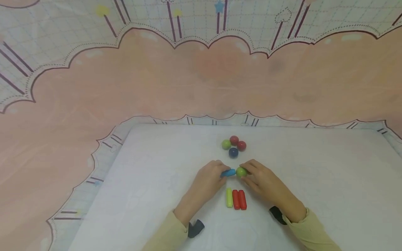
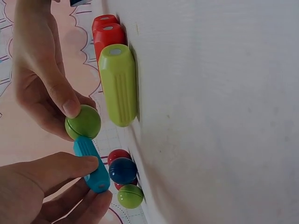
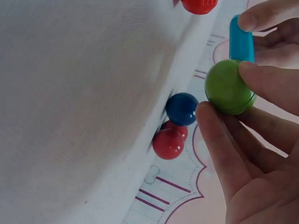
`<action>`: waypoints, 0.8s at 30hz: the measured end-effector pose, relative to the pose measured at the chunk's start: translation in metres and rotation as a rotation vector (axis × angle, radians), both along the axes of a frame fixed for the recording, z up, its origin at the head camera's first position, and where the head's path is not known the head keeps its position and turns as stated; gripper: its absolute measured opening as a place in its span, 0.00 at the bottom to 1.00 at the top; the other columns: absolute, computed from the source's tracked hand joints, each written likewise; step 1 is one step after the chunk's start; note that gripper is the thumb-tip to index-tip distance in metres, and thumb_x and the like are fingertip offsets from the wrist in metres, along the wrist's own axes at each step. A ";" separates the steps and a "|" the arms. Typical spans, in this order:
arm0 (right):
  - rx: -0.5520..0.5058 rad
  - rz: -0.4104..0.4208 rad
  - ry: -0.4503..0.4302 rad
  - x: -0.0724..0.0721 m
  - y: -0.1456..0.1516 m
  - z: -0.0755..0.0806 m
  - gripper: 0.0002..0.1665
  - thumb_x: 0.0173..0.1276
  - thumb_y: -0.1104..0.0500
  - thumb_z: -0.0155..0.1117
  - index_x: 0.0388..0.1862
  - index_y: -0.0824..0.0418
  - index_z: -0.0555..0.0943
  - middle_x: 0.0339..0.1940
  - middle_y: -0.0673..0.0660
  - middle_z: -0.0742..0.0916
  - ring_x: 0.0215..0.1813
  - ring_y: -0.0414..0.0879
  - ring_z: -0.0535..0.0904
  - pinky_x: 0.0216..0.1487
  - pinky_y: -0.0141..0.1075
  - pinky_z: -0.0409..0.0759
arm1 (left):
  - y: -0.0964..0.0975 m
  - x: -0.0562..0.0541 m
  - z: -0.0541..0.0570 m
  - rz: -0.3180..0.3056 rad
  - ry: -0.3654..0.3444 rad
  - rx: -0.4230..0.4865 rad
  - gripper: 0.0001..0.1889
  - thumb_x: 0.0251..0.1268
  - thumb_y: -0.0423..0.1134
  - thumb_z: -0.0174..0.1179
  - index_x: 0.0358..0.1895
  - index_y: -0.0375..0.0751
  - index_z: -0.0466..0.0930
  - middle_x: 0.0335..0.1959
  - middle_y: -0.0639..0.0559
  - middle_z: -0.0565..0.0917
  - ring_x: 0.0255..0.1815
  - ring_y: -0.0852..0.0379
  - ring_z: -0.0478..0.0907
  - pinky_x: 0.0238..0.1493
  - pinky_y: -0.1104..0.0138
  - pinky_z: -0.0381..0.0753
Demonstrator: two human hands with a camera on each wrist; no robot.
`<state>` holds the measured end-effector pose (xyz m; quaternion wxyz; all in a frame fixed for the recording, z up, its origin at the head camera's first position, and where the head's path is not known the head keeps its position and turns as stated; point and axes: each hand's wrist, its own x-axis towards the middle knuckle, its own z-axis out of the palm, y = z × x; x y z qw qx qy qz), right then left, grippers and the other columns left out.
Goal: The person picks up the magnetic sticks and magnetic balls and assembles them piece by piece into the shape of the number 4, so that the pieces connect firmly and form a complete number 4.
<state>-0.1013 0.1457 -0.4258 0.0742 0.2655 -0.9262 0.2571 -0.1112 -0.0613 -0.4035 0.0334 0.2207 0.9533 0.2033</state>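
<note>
My left hand (image 1: 208, 179) pinches a light blue ribbed rod (image 2: 92, 164) between thumb and fingers. A green ball (image 3: 229, 87) is gripped by the fingertips of my right hand (image 1: 263, 181). In both wrist views the rod's end meets the ball; whether they are joined I cannot tell. Small pale discs show on the rod ends. Below the hands in the head view lie a yellow-green rod (image 1: 229, 197) and two red rods (image 1: 239, 199), side by side.
Beyond the hands, a dark blue ball (image 1: 233, 152), two red balls (image 1: 241, 145) and another green ball (image 1: 226, 144) sit clustered on the white tabletop (image 1: 157, 157). A patterned cloth (image 1: 188, 83) lies past the table's far edge. Dark straps (image 1: 196, 228) show at the sleeves.
</note>
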 end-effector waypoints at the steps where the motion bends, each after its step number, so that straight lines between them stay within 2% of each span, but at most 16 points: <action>1: 0.002 0.000 0.004 0.000 0.000 0.000 0.20 0.60 0.62 0.75 0.51 0.63 0.82 0.46 0.53 0.84 0.43 0.43 0.83 0.49 0.39 0.85 | 0.000 0.000 0.000 -0.001 0.002 -0.005 0.17 0.61 0.36 0.70 0.54 0.43 0.85 0.44 0.54 0.85 0.45 0.59 0.80 0.53 0.70 0.82; 14: 0.030 0.028 0.035 -0.002 -0.001 0.000 0.20 0.61 0.63 0.73 0.52 0.65 0.82 0.47 0.56 0.84 0.46 0.46 0.82 0.51 0.42 0.84 | 0.001 -0.003 -0.001 -0.041 0.062 -0.034 0.16 0.60 0.34 0.70 0.52 0.45 0.87 0.43 0.55 0.85 0.46 0.59 0.79 0.51 0.72 0.81; 24: 0.013 0.019 0.024 -0.002 0.003 -0.002 0.19 0.61 0.63 0.73 0.51 0.65 0.82 0.46 0.55 0.84 0.45 0.45 0.83 0.50 0.41 0.85 | 0.002 -0.007 -0.004 -0.039 0.014 -0.027 0.16 0.61 0.34 0.69 0.52 0.46 0.86 0.45 0.55 0.85 0.48 0.58 0.80 0.53 0.70 0.81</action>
